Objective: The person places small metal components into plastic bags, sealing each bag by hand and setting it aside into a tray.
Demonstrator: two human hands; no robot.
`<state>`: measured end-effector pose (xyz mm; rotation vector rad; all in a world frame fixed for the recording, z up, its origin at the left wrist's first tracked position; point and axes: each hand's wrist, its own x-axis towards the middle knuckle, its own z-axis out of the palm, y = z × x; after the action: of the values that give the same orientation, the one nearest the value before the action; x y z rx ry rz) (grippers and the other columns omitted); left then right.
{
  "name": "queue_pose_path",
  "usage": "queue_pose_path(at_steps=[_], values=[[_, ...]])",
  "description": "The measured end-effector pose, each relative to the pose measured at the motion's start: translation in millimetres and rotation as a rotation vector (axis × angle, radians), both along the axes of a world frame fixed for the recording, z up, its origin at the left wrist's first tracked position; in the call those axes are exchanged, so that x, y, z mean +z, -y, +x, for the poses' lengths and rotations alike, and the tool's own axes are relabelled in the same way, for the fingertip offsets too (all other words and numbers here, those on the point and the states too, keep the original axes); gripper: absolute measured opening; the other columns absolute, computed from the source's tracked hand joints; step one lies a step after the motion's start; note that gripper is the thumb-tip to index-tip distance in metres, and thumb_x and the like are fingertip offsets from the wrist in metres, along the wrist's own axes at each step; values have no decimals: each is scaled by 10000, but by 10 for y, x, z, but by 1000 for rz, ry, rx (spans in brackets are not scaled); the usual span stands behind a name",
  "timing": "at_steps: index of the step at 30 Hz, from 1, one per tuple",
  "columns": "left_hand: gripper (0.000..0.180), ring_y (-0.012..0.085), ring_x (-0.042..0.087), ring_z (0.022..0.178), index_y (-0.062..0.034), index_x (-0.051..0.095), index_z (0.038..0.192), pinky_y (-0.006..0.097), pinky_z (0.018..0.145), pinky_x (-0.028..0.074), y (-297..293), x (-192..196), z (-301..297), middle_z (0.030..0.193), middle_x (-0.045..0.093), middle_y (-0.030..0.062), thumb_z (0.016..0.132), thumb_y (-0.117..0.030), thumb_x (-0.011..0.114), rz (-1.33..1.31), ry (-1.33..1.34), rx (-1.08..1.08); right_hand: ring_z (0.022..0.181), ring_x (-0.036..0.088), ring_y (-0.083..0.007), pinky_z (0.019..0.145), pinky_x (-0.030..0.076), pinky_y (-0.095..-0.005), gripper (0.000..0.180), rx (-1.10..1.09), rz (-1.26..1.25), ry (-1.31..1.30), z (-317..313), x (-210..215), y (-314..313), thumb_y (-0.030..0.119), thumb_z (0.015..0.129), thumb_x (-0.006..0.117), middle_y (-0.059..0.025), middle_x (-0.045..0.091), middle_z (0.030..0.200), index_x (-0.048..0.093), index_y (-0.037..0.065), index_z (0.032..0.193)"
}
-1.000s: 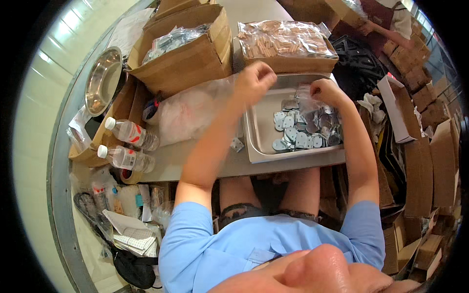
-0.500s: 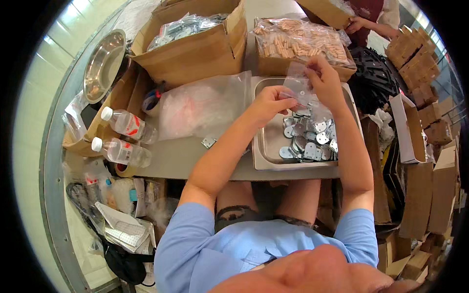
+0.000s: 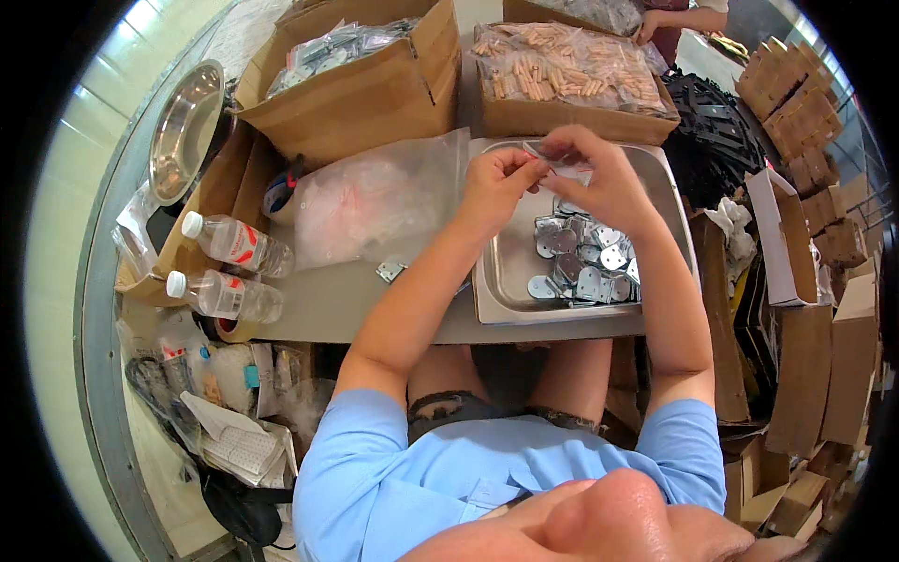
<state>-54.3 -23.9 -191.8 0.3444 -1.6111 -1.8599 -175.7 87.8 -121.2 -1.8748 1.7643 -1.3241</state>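
Observation:
Over the far part of a steel tray [image 3: 501, 309], both my hands work at a small clear zip bag [image 3: 573, 172] with a red strip. My left hand [image 3: 498, 190] pinches the bag's left end between thumb and fingers. My right hand [image 3: 607, 180] curves round its other side, fingers above and thumb below; its exact grip is partly hidden. Beneath my hands lies a pile of shiny metal plates [image 3: 590, 267] with rounded ends and holes. Left of the tray is a large clear bag [image 3: 375, 206] of small bags with red strips.
A cardboard box [image 3: 365, 103] of bagged metal parts and another box [image 3: 524, 117] of bagged wooden dowels stand behind. Two plastic bottles [image 3: 234, 245] and a steel bowl [image 3: 187, 136] are at left. Black strips [image 3: 707, 131] lie at right, near another person's hand [image 3: 651, 26].
My right hand has come down and turned, lowering the small bag that stood upright between my hands. My left hand has shifted slightly left and up. The other person's box has moved left.

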Motion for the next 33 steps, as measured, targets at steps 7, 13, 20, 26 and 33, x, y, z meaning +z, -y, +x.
queue_pose_path(at_steps=[7, 13, 20, 26, 33], values=[[128, 77, 558, 646, 2, 648, 815, 221, 597, 452, -68, 39, 3, 736, 643, 22, 847, -121, 635, -173, -67, 87, 723, 615, -156, 668, 486, -266, 171, 56, 10, 298, -124, -202, 54, -32, 778, 603, -88, 629, 853, 556, -7, 941], [97, 81, 511, 524, 14, 625, 756, 252, 505, 431, -136, 97, 68, 595, 598, 61, 758, -84, 626, -588, 149, 295, 717, 617, -280, 643, 477, -334, 96, -80, 82, -68, -44, -210, 71, -36, 744, 552, -122, 632, 847, 602, 15, 807], [150, 176, 547, 554, 6, 598, 750, 309, 547, 452, -169, 148, 74, 636, 586, 106, 679, -119, 638, -674, 433, 310, 780, 591, -342, 699, 475, -408, 194, -154, -44, -276, -43, -361, 127, 88, 723, 591, -150, 630, 809, 679, 63, 894], [371, 286, 589, 828, -17, 551, 982, 350, 696, 475, -158, 121, 14, 853, 580, 135, 638, -103, 663, -1244, 52, 586, 709, 591, -279, 671, 468, -353, 239, -133, 500, -63, -62, -231, 76, 156, 715, 649, -121, 613, 742, 675, 50, 928], [406, 263, 614, 787, -6, 546, 1062, 331, 714, 481, -75, -19, 39, 873, 635, 115, 693, -113, 678, -826, 238, 263, 851, 555, -127, 732, 438, -263, 165, 11, 506, 81, -351, -236, 1, 62, 751, 662, -55, 630, 841, 651, 15, 909]])
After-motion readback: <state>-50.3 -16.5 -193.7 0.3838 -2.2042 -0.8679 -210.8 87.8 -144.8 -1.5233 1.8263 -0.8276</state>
